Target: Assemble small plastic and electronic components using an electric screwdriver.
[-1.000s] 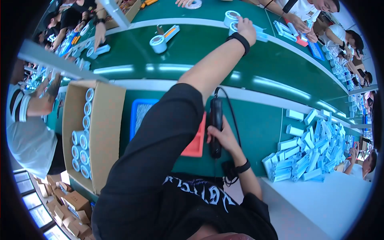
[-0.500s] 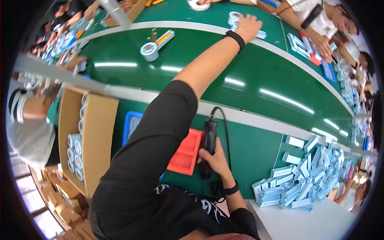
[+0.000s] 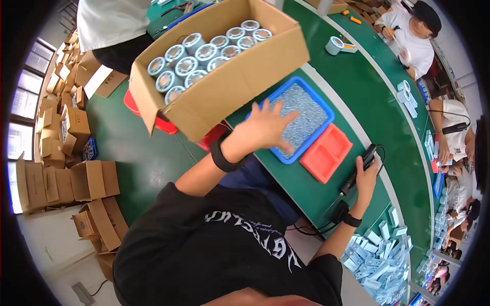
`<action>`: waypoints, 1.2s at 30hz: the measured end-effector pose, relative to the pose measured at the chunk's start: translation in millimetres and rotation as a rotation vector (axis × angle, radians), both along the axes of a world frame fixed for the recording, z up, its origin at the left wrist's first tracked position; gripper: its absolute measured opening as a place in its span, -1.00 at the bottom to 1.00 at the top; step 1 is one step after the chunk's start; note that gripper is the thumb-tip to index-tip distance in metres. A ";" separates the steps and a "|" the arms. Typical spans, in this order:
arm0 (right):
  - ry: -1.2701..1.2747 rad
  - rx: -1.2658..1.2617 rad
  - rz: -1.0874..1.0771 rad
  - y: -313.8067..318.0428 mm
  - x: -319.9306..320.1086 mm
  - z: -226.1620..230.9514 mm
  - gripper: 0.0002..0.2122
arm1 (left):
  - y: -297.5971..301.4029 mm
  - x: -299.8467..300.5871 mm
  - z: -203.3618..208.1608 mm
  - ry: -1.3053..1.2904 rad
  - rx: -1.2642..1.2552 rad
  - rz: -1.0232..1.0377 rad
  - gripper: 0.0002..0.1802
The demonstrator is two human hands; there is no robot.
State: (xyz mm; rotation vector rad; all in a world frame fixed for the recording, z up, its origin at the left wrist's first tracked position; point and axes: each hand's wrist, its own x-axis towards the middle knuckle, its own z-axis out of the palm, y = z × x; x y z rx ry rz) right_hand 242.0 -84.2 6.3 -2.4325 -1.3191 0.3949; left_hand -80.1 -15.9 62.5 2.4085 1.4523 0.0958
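Screwdriver (image 3: 350,184), black and corded, is held in the right hand (image 3: 367,178), whose fingers are closed around its body, and its thin tip is pointed to the lower left, over the green table (image 3: 306,196). The left hand (image 3: 264,128) is opened wide, partly above the blue tray (image 3: 329,113) of small metal pieces (image 3: 302,113); whether these are touched cannot be told. Beside this tray, nearer to the screwdriver, a red tray (image 3: 326,154) is placed, while a cardboard box (image 3: 245,89) with round pale parts (image 3: 206,52) is seen beyond the left hand.

trays (image 3: 317,157) between box (image 3: 242,84) and screwdriver (image 3: 349,184)
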 end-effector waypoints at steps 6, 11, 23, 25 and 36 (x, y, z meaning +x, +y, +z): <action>-0.222 0.042 0.143 -10.6 -38.1 -21.8 -0.45 | -3.3 -30.8 -78.4 -0.229 0.182 -0.147 0.14; -0.377 0.216 0.251 -24.8 -46.2 -43.4 -0.46 | 10.7 -35.8 -84.0 -0.397 0.150 -0.240 0.20; -0.278 0.178 0.425 -33.8 -24.2 -20.3 -0.50 | -24.9 -23.5 -45.3 -0.422 0.271 -0.420 -0.17; -0.051 0.268 0.361 -34.8 -9.0 -7.6 -0.50 | -42.4 -46.8 3.3 -0.581 0.118 -0.618 -0.42; 0.028 0.220 0.204 -71.7 0.0 -51.3 -0.50 | 128.2 -194.3 101.4 0.177 0.169 -0.386 -0.42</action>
